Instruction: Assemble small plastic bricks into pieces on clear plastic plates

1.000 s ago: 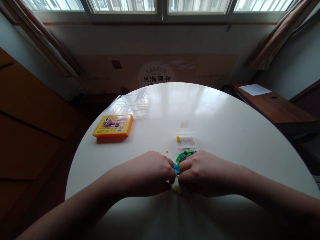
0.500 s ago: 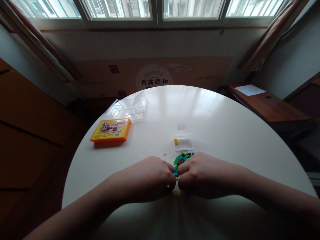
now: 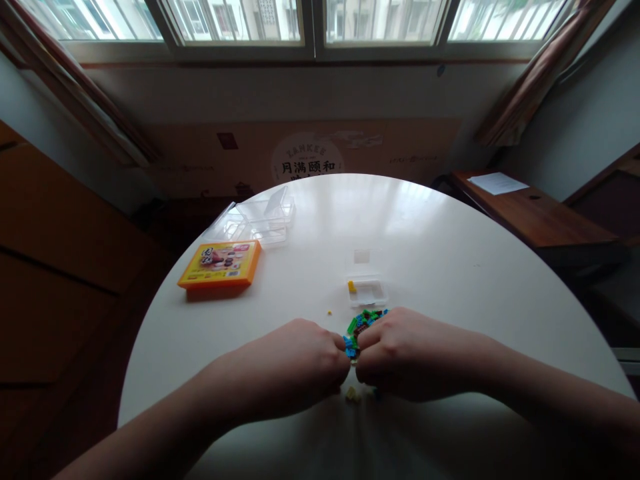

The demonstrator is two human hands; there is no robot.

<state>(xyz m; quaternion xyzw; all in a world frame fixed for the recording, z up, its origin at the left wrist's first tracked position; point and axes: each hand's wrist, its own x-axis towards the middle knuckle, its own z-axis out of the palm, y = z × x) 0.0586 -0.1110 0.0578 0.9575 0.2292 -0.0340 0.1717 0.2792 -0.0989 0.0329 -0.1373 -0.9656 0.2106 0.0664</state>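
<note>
My left hand (image 3: 315, 357) and my right hand (image 3: 393, 353) are close together over the near part of the white table, fingers curled and pinched. Their fingertips are largely hidden, so whatever they grip cannot be made out. Just beyond and between them lies a pile of small plastic building bricks (image 3: 367, 319), green, blue and brown. A few pale yellow bricks (image 3: 353, 395) rest on the near side of the hands. Past the pile stands a small clear plastic box (image 3: 373, 293) with a yellow brick (image 3: 351, 287) in its left end.
On the left of the round white table (image 3: 425, 253) lies an orange and yellow game box (image 3: 220, 263). Behind it are clear plastic cases (image 3: 267, 213). One tiny yellow piece (image 3: 329, 313) sits alone left of the pile. A wooden desk (image 3: 540, 210) with paper stands at right.
My left hand has shifted slightly left and away from the right, widening the gap a little. More of the pale yellow bricks shows below. The view has tilted slightly.
</note>
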